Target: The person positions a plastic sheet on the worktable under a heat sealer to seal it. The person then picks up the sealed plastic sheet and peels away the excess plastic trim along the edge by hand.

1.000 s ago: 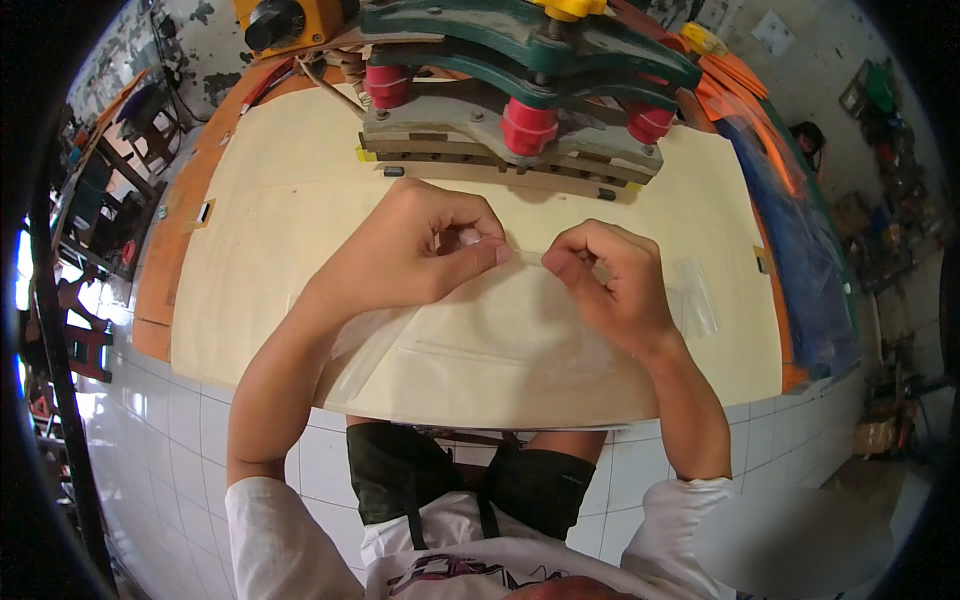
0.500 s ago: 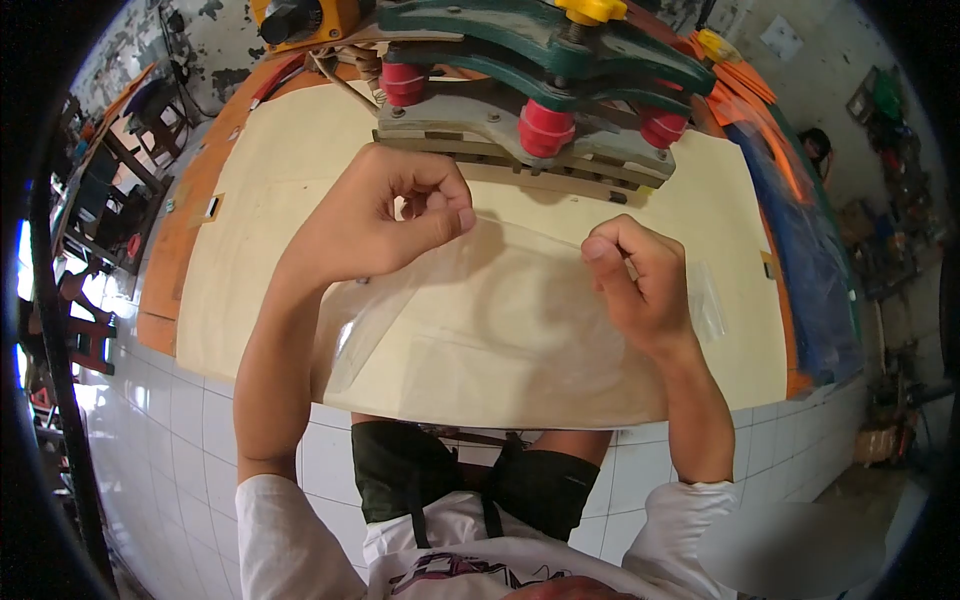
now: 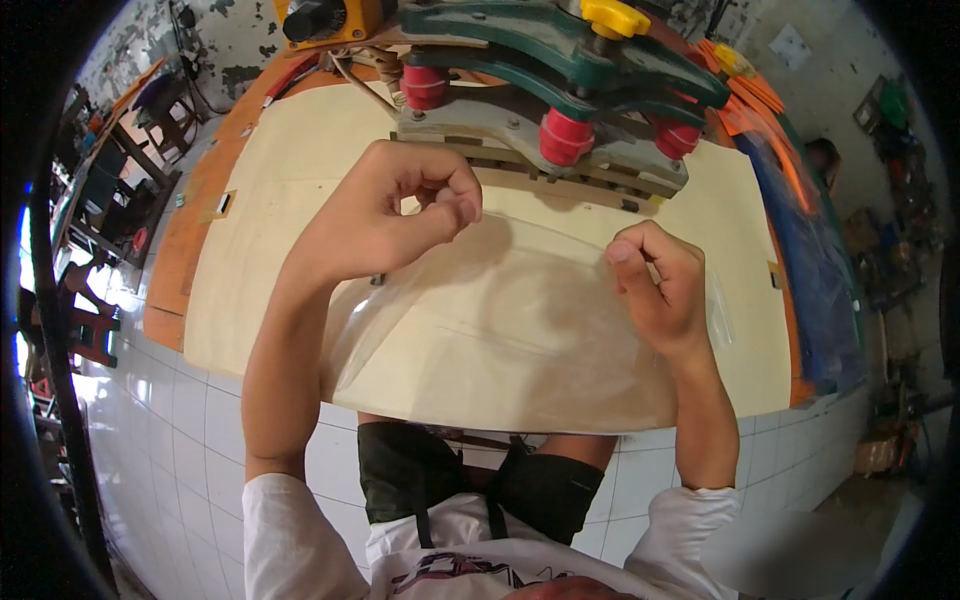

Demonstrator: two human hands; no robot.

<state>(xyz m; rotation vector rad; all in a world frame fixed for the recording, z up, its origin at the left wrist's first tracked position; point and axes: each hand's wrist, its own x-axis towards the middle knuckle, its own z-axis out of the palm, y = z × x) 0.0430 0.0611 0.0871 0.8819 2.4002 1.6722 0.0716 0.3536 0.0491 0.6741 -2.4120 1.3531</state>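
A clear plastic sheet (image 3: 520,300) hangs by its upper edge between my two hands, over the cream board on the table. My left hand (image 3: 410,205) pinches that edge at its left end, thumb against fingers, just in front of the green and grey press (image 3: 560,90). At the right end, my right hand (image 3: 655,275) is closed on the same edge with thumb and forefinger. The edge runs fairly straight from hand to hand, and the lower part of the sheet reaches toward the board's near edge.
The cream board (image 3: 250,240) lies on an orange-brown tabletop (image 3: 175,270). Blue plastic (image 3: 800,270) and orange strips (image 3: 755,110) lie along the right side. A yellow and black device (image 3: 325,20) sits at the back left. Another person's head (image 3: 825,158) shows beyond the table at right.
My hands have moved apart, the left one back to the left and the right one to the right, and the sheet's upper edge is now spread between them. The view has shifted slightly.
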